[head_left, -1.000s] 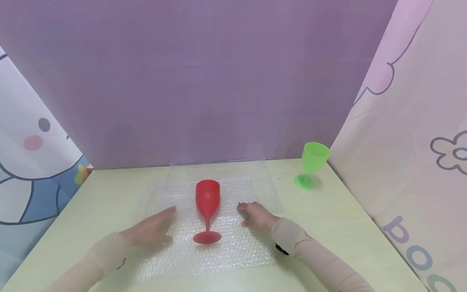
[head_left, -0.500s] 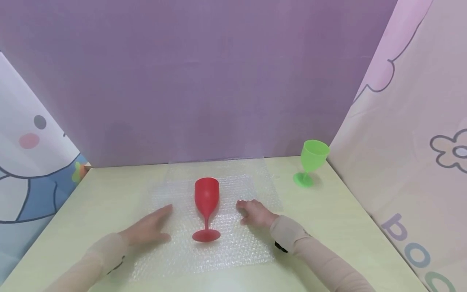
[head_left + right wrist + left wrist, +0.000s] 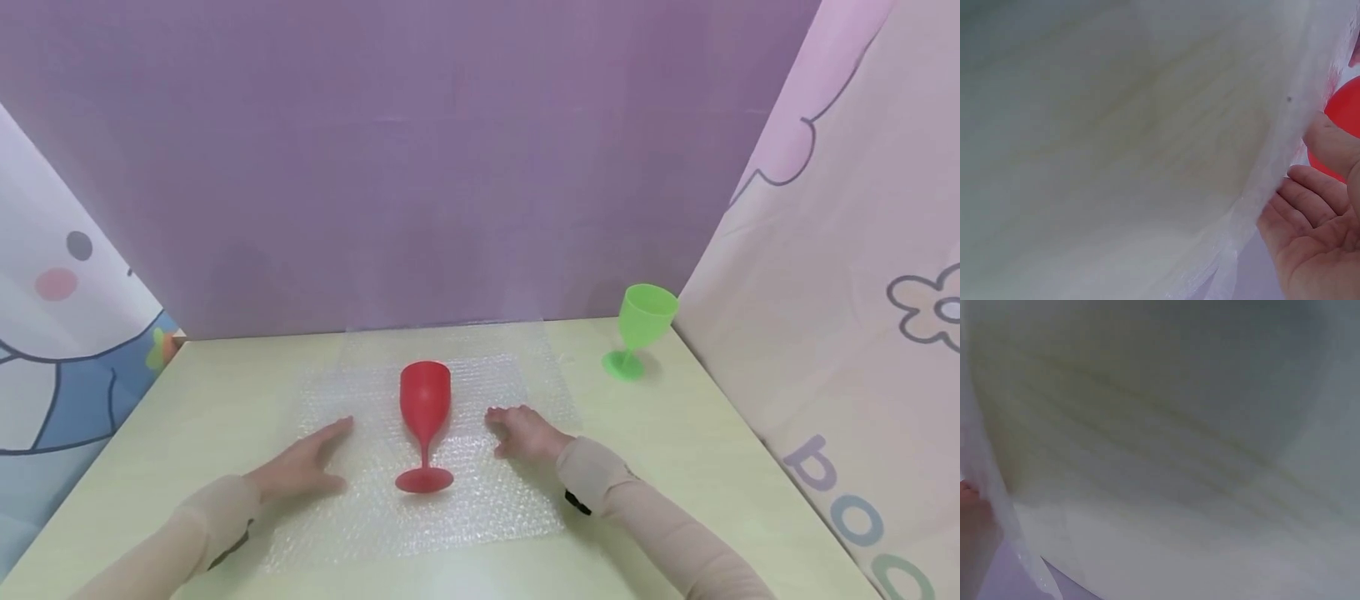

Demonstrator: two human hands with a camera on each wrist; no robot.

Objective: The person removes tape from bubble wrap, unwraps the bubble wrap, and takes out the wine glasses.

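Observation:
A red plastic goblet [image 3: 425,404] lies on its side on a sheet of bubble wrap [image 3: 480,517], its bowl toward the back and its foot toward me. To its left my left hand [image 3: 300,467] hovers over the wrap's left part, thumb and fingers spread, holding nothing. On the other side my right hand [image 3: 525,433] rests at the wrap with relaxed fingers, apart from the goblet. In the right wrist view the right hand [image 3: 1319,225] shows its palm, fingertips at the wrap's edge, the red goblet [image 3: 1344,119] behind. Only a bit of the left hand [image 3: 975,525] shows in its wrist view.
A green plastic goblet [image 3: 645,317] stands upright at the back right of the pale wooden table [image 3: 697,467]. A purple backdrop [image 3: 480,167] rises behind the table. Printed cloth panels [image 3: 847,275] close in the sides.
My left hand has shifted slightly left, away from the red goblet. The right hand stays nearly in place, and both goblets lie or stand as before.

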